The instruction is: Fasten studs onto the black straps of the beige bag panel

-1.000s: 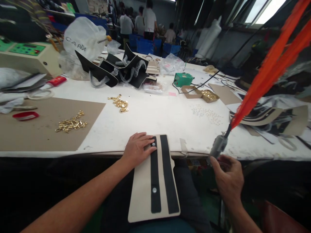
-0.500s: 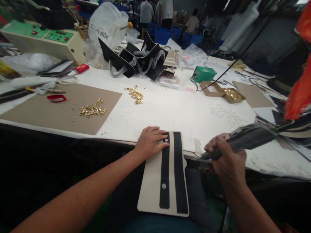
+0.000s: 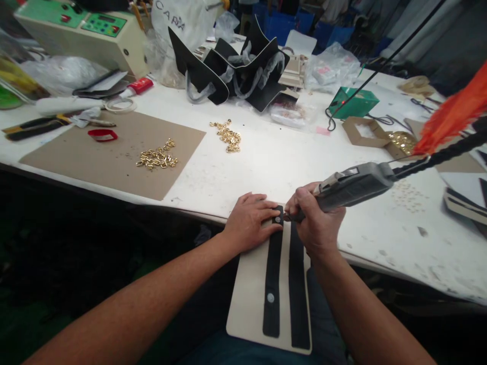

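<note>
A beige panel with two black strips lies over the table's front edge and my lap. One black strip bears two round metal pieces, one near each end. My left hand rests on the panel's upper part, fingers spread, thumb and fingertips on either side of the upper metal piece. My right hand is wrapped round a grey corded electric screwdriver, tilted with its tip at that upper piece. Whether the tip touches the metal cannot be made out.
Gold-coloured hardware lies on a brown board, with more gold pieces beside it. Behind stand black panels, a green box and a control machine. An orange strip hangs at the right near the tool's cord.
My right hand has brought the electric screwdriver leftward from beside the panel to its upper metal piece. My left hand stays on the panel. The whole view has shifted somewhat.
</note>
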Motion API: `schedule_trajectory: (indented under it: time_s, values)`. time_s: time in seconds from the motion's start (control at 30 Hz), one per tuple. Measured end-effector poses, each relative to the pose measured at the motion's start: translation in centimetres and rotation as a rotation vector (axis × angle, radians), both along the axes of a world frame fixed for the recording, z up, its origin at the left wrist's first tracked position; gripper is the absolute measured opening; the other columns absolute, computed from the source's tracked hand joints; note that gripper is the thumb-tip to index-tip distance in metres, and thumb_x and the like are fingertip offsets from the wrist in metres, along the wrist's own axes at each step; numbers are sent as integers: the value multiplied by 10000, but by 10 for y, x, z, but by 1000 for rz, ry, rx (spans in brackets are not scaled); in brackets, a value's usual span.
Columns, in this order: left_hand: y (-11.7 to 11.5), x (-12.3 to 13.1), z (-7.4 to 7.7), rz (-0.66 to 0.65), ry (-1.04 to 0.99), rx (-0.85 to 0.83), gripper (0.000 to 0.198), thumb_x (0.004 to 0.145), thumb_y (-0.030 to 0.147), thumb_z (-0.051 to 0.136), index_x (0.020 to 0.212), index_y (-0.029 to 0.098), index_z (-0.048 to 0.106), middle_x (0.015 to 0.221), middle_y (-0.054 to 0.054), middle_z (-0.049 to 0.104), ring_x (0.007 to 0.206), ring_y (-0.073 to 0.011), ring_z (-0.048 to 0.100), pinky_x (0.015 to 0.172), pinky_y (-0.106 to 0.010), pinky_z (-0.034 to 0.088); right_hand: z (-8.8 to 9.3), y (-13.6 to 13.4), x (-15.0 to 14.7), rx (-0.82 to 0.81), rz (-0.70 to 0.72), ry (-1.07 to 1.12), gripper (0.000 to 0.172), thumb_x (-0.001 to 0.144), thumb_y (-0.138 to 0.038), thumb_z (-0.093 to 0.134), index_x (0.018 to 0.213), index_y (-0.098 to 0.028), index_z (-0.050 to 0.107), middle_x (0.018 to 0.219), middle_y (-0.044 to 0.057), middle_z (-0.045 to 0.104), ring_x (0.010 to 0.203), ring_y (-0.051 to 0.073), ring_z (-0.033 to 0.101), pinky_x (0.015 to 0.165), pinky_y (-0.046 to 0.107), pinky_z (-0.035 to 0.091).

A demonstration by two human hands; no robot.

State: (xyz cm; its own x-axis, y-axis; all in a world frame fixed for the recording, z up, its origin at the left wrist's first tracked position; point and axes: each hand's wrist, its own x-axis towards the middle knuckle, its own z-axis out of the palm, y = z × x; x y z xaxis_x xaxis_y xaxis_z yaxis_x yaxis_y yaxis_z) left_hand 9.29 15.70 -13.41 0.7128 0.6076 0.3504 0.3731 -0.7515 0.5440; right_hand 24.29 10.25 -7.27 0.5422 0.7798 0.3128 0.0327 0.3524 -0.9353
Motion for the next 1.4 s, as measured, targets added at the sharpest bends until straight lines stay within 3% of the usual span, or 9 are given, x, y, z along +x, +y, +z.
schedule_trajectory:
  time_s: [0.37,0.63,0.83,1.03,1.27,1.4]
  values:
    - [0,1,-1,-2,3,-2,286,900,444,780,1158,321,768,1318,34,748,1349,-287,561,1165,-516,329,-4,3,-1,30,-6,-72,255,895,-293,746,709,-221,587,564,-55,559,468,138,546,515,294,490]
    - [0,1,1,-2,33,-17,266,909,447,767,1153,342,773,1330,30,741,1357,-293,553,1174,-525,321,-1,-1,5,-50,100,-220,258,915,-294,694,684,-220,606,638,-16,585,576,158,556,596,321,489]
    - [0,2,-1,11,48,-18,235,910,472,765,1098,331,780,1341,26,735,1375,-287,544,1187,-521,318,-4,8,12,-105,272,-249,274,897,-334,726,685,-201,615,655,-3,607,577,150,558,574,300,469]
    - [-2,1,3,9,51,-28,225,928,468,743,1104,334,779,1325,38,745,1365,-292,557,1179,-535,313,-10,5,9,17,269,-190,230,915,-294,706,731,-225,586,632,-33,592,556,146,554,562,300,469]
    - [-2,1,4,3,40,-30,256,898,446,781,1130,337,781,1318,37,750,1359,-297,560,1170,-530,324,-11,2,10,-4,193,-128,298,912,-334,708,671,-214,581,572,-40,559,491,136,525,504,281,440]
    - [-2,1,5,4,42,-12,269,886,410,798,1142,327,784,1315,30,752,1340,-289,576,1168,-521,346,-8,-1,7,-44,144,-122,304,907,-366,743,687,-204,609,599,-27,601,531,145,570,561,287,484]
